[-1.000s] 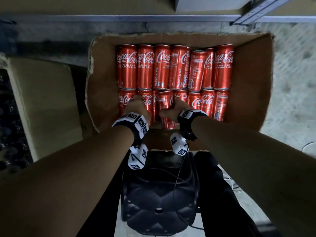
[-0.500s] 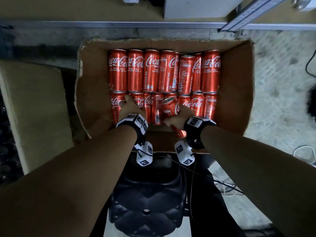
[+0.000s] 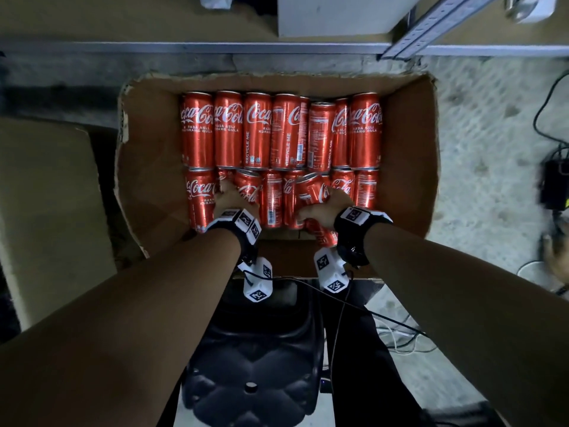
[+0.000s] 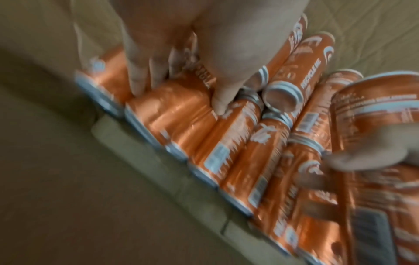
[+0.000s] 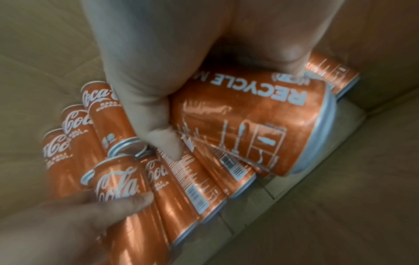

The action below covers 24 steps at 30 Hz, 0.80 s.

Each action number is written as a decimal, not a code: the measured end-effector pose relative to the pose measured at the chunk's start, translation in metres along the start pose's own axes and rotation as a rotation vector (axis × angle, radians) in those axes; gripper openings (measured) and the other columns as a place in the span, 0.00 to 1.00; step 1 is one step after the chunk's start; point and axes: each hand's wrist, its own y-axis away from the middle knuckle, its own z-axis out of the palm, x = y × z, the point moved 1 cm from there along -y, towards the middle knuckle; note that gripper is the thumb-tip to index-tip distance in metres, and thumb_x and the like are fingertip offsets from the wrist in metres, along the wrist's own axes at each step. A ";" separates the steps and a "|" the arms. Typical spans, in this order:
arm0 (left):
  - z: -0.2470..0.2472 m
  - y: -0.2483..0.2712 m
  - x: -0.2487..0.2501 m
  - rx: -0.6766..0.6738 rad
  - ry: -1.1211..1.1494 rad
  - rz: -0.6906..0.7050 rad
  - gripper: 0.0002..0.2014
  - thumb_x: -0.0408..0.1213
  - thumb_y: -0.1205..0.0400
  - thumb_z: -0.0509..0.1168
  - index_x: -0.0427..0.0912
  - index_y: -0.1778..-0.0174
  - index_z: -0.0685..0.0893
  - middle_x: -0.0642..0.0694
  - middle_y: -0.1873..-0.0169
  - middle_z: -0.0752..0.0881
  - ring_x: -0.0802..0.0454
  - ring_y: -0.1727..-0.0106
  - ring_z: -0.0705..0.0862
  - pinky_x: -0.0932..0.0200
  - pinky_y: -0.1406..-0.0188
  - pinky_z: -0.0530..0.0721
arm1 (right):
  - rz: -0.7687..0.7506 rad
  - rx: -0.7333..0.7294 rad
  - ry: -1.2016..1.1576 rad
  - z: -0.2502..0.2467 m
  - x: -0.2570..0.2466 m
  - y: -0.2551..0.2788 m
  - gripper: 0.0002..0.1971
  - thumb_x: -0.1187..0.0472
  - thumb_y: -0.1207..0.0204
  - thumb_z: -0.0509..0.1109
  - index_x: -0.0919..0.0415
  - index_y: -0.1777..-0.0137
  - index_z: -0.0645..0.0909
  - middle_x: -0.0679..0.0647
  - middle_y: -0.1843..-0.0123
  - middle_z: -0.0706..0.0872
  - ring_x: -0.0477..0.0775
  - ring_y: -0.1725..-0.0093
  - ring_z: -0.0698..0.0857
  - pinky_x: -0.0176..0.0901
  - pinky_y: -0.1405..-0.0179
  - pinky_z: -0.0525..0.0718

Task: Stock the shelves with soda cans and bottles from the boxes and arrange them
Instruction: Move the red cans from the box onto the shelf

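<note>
Inside the cardboard box (image 3: pixel 147 167) on the floor, red cans (image 3: pixel 258 131) lie in two rows. Right hand (image 3: pixel 323 208) grips a tilted can (image 5: pixel 249 125) lifted above the near row; left hand (image 3: pixel 231 197) curls around a neighbouring can (image 3: pixel 249 189). Advised: lift each straight up, clear of neighbours, avoiding dents.

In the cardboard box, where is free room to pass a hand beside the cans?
Open brown cardboard box: bare strips run between the red soda cans and its left and right walls. The cans themselves lie tightly packed; left hand and right hand work in the near row.
</note>
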 end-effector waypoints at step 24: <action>-0.180 0.198 -0.030 0.007 0.783 0.245 0.16 0.27 0.32 0.83 0.49 0.57 0.88 0.48 0.60 0.90 0.50 0.57 0.89 0.50 0.48 0.85 | -0.274 0.178 -0.089 -0.075 -0.060 0.241 0.19 0.64 0.38 0.88 0.52 0.47 0.91 0.41 0.57 0.92 0.40 0.57 0.90 0.37 0.53 0.83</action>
